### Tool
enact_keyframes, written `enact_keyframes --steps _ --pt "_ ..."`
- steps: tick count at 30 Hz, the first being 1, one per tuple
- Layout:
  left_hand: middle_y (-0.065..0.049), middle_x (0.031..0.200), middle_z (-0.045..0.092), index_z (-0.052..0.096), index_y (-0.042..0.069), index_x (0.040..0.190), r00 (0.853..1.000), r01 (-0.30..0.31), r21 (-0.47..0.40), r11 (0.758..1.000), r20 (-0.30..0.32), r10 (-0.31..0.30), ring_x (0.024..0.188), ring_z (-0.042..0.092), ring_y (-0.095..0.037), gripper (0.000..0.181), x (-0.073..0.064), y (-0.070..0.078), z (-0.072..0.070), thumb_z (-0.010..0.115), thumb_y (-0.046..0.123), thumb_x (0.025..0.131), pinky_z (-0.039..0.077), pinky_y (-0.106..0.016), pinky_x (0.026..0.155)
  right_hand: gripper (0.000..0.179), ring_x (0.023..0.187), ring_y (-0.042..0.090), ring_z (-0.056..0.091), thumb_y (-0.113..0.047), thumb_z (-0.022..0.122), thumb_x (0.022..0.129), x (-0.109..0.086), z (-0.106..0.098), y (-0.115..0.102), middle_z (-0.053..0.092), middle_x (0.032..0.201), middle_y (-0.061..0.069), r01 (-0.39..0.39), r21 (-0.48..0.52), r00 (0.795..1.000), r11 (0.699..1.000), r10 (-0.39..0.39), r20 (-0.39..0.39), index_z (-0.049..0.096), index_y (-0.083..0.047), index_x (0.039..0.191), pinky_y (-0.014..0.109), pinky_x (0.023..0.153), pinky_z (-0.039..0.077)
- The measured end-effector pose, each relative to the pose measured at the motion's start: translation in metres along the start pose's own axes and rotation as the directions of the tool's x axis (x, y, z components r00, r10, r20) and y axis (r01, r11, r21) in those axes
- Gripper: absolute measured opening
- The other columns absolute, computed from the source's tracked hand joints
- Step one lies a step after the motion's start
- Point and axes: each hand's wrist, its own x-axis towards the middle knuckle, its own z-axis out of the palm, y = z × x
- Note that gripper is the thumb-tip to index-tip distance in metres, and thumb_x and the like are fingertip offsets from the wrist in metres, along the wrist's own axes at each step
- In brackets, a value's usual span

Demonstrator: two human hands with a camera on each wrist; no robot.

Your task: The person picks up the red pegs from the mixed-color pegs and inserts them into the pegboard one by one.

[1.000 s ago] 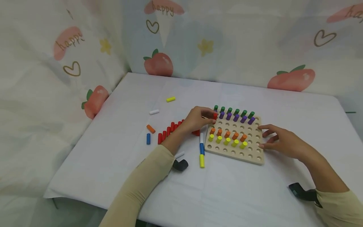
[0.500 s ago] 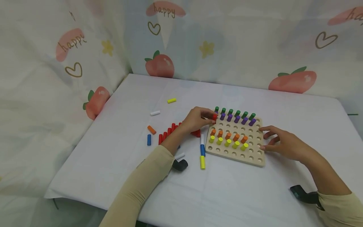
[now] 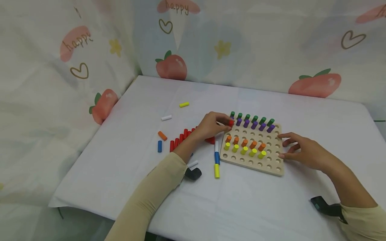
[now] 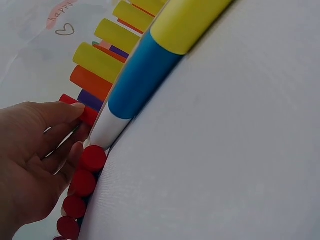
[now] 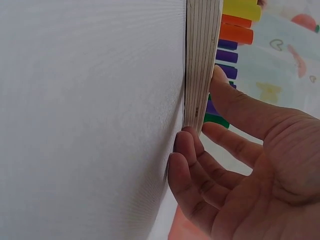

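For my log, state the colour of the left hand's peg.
Red; the peg shows best in the left wrist view.

Layered pale wood for the board (image 5: 202, 60), smooth colour on its pegs (image 3: 244, 151)

The board's edge shows fine parallel plies, and its top looks matt and unvarnished. The pegs standing in it wear an even, painted-looking finish with a soft sheen; whether wood or plastic lies beneath cannot be told. Left of the board, the red pegs (image 3: 181, 138) look equally smooth. Under the board, the white tablecloth (image 3: 256, 201) is matt and lightly creased. Beyond the board hangs a matt, wrinkled, printed cloth backdrop (image 3: 256, 43). Below and left of the board, the beige sleeve (image 3: 150, 194) is soft, matt fabric.
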Motion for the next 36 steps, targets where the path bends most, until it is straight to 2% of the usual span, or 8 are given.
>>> enact_keyframes --steps 8,17,25,31,36 --pt "0.011 0.106 0.072 0.077 0.017 0.120 1.000 -0.007 -0.017 1.000 -0.003 0.007 0.101 0.063 -0.009 0.026 0.0000 -0.0004 0.0025 0.079 0.014 0.094 0.053 -0.018 0.084 0.074 0.105 0.036 0.061 -0.032 0.081 0.092 -0.0007 -0.0002 0.0007 0.061 0.124 0.022 0.010 0.017 1.000 1.000 -0.010 -0.003 0.044 -0.004 0.149 0.047 0.080 0.056" --pt "0.010 0.106 0.071 0.077 0.017 0.120 1.000 -0.006 -0.027 1.000 -0.007 0.006 0.102 0.064 -0.010 0.026 -0.0004 -0.0008 0.0018 0.079 0.014 0.094 0.053 -0.019 0.084 0.074 0.105 0.036 0.062 -0.032 0.081 0.091 -0.0001 -0.0006 -0.0005 0.061 0.124 0.022 0.009 0.014 1.000 1.000 -0.008 -0.007 0.044 -0.005 0.149 0.047 0.080 0.055" --pt "0.012 0.105 0.072 0.078 0.017 0.119 1.000 -0.026 -0.026 0.999 -0.003 0.026 0.102 0.064 -0.007 0.025 0.0002 -0.0046 0.0044 0.079 0.015 0.094 0.052 -0.021 0.087 0.073 0.105 0.035 0.061 -0.029 0.081 0.092 -0.0030 -0.0008 -0.0014 0.060 0.125 0.022 0.005 0.050 1.000 0.999 -0.005 0.000 0.044 -0.004 0.150 0.047 0.081 0.055" --pt "0.013 0.103 0.071 0.078 0.018 0.119 1.000 -0.022 -0.012 1.000 -0.002 0.022 0.101 0.063 -0.007 0.026 -0.0003 -0.0048 0.0025 0.079 0.014 0.094 0.052 -0.023 0.088 0.074 0.103 0.033 0.060 -0.030 0.081 0.092 -0.0011 -0.0008 -0.0007 0.059 0.125 0.022 0.002 0.051 1.000 0.999 -0.002 0.006 0.043 -0.004 0.150 0.044 0.080 0.054" --pt "0.012 0.104 0.072 0.078 0.017 0.120 0.999 -0.041 -0.020 0.999 0.015 0.041 0.101 0.064 -0.007 0.027 0.0001 -0.0053 -0.0002 0.080 0.015 0.093 0.052 -0.021 0.087 0.075 0.103 0.033 0.060 -0.031 0.081 0.092 -0.0012 -0.0012 0.0008 0.060 0.125 0.022 0.004 0.046 1.000 0.999 -0.004 0.006 0.043 -0.004 0.150 0.045 0.080 0.054"
